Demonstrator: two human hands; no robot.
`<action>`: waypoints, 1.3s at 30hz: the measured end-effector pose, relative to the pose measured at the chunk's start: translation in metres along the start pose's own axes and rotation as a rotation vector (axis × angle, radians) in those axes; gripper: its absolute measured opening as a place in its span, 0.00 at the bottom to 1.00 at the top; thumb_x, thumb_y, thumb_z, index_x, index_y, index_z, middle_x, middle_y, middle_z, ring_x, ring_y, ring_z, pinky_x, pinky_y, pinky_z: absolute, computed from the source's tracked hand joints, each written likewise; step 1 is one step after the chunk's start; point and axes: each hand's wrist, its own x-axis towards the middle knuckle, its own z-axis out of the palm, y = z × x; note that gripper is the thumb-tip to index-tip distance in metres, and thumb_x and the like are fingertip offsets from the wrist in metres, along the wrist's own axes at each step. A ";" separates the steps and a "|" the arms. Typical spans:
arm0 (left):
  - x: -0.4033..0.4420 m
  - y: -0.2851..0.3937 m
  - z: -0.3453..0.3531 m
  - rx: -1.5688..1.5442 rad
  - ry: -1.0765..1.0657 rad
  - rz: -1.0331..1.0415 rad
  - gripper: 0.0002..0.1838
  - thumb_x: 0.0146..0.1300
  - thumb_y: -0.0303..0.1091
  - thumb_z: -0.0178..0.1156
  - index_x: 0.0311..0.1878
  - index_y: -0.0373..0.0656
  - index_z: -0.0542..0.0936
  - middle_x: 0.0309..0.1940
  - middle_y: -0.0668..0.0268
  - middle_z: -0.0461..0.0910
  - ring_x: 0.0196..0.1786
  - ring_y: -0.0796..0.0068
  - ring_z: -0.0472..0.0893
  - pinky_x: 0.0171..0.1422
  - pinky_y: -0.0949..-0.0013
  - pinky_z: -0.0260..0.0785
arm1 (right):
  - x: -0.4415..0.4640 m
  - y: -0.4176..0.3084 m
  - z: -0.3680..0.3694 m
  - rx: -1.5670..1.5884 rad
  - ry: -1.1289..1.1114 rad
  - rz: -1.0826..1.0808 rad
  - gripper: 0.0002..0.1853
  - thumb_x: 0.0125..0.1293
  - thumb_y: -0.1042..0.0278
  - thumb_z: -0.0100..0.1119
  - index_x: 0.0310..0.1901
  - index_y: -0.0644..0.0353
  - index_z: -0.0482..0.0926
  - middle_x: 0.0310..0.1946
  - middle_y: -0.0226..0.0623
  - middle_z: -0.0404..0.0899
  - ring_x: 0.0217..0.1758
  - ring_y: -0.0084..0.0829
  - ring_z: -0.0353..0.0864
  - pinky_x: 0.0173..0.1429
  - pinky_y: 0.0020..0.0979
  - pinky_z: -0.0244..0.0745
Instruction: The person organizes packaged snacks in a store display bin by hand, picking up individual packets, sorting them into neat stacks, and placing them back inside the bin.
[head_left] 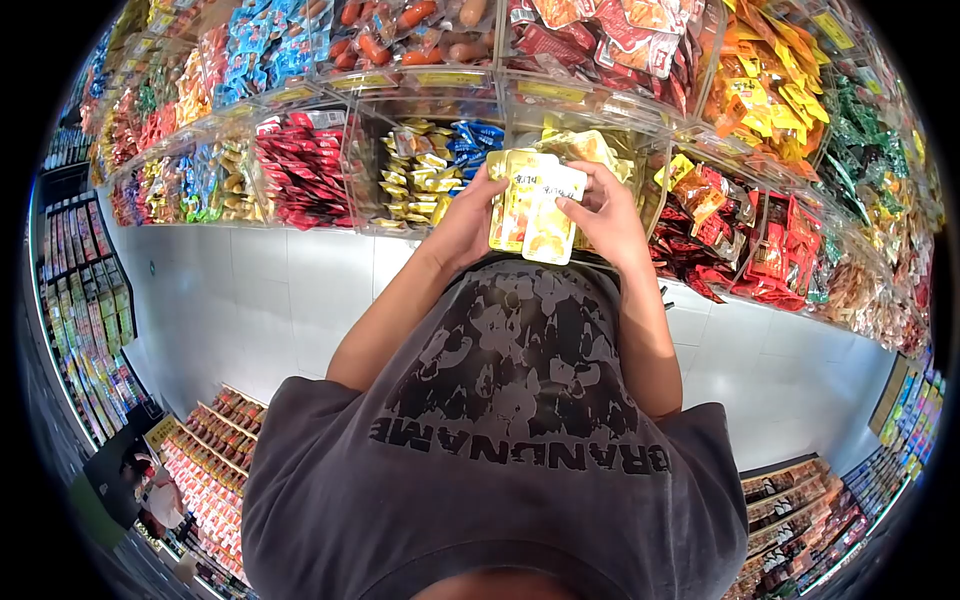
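Several flat yellow-and-white snack packets (pixel 550 225) are held upright and slightly fanned in front of my chest, with dark lettering near their tops. My left hand (pixel 468 215) grips the left edge of the bunch, its fingers mostly behind it. On the other side, my right hand (pixel 608 212) is closed on the front packet, its thumb pressed on the face near the right edge. Just behind the packets is a clear bin of similar yellow packets (pixel 595 150). Left of it, another bin holds small gold packets (pixel 415 170) and blue packets (pixel 475 145).
Tiered clear bins of wrapped snacks curve across the top, including red packets (pixel 305 165), sausage-like snacks (pixel 400 30) and orange packets (pixel 765 90). Stocked shelves (pixel 85 280) stand at the left. A person (pixel 158 490) is at the lower left. Pale floor tiles (pixel 250 290) lie below the bins.
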 end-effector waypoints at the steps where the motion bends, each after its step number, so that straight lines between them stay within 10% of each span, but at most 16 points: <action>1: 0.000 -0.001 -0.001 -0.001 0.001 0.001 0.23 0.79 0.33 0.42 0.74 0.46 0.57 0.69 0.52 0.70 0.66 0.57 0.78 0.66 0.51 0.79 | 0.000 0.000 0.000 -0.005 -0.001 -0.003 0.25 0.65 0.82 0.67 0.63 0.66 0.72 0.48 0.38 0.84 0.47 0.23 0.84 0.50 0.25 0.80; 39: -0.008 0.001 0.005 -0.026 -0.091 -0.121 0.24 0.82 0.42 0.43 0.76 0.47 0.57 0.69 0.55 0.71 0.68 0.58 0.77 0.71 0.51 0.74 | 0.001 0.015 0.007 0.026 0.052 -0.031 0.26 0.61 0.75 0.73 0.61 0.63 0.75 0.39 0.29 0.72 0.37 0.20 0.79 0.39 0.24 0.76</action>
